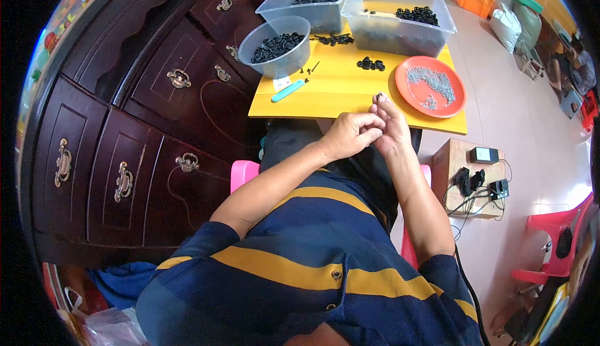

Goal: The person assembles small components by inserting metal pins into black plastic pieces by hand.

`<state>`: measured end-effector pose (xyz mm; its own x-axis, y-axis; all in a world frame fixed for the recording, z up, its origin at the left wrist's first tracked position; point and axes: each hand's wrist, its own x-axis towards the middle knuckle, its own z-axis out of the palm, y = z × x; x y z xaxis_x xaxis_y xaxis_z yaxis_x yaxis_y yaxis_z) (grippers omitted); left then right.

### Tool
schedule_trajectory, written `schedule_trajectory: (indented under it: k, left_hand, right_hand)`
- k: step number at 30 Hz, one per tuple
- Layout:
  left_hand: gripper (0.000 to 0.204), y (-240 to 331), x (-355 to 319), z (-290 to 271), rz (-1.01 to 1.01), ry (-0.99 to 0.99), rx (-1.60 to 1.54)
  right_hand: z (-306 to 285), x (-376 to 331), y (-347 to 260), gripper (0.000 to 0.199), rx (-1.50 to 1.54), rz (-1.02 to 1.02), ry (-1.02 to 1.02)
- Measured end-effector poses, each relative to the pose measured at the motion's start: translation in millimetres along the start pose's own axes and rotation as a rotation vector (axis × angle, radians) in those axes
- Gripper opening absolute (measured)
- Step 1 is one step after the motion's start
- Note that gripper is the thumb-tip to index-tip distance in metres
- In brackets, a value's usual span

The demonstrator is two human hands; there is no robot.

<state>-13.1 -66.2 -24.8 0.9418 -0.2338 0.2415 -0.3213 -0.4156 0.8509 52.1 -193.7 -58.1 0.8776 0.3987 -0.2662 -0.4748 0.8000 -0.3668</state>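
Note:
My two hands meet just in front of the near edge of a yellow table (pixel 350 103). My right hand (pixel 395 127) is turned palm up, with a small dark piece (pixel 379 96) pinched at its fingertips. Against its palm lie the curled fingers of my left hand (pixel 351 135); whatever they hold, if anything, is hidden. Beyond the hands sits a small pile of black ring-like parts (pixel 370 64). An orange-red plate (pixel 400 90) with many small silvery metal pieces (pixel 431 83) stands just right of my right hand.
Two clear plastic bins (pixel 400 40) and a round tub (pixel 275 66) hold black parts at the back. A turquoise-handled tool (pixel 288 91) lies on the left. Dark drawers (pixel 178 80) flank the table; a box with adapters (pixel 459 158) and a pink chair (pixel 550 246) are at right.

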Motion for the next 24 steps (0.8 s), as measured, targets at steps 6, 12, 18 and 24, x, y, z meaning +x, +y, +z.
schedule_trajectory:
  k: [6,12,18,24]
  left_hand:
    - [0.019,5,0,-8,-0.020,-0.054,-0.054]
    - [0.010,14,0,-8,0.120,0.003,0.109]
    - [0.009,6,-2,-11,-0.081,0.070,-0.306]
    - [0.017,5,1,-30,-0.106,0.227,-0.400]
  right_hand:
    - [4,-2,-7,0.024,0.056,0.059,-0.060]
    - [-6,7,-4,0.023,0.071,0.058,-0.122]
    - [1,3,0,0.023,-0.078,-0.013,-0.138]
    - [9,-7,0,0.025,-0.240,-0.047,-0.102]
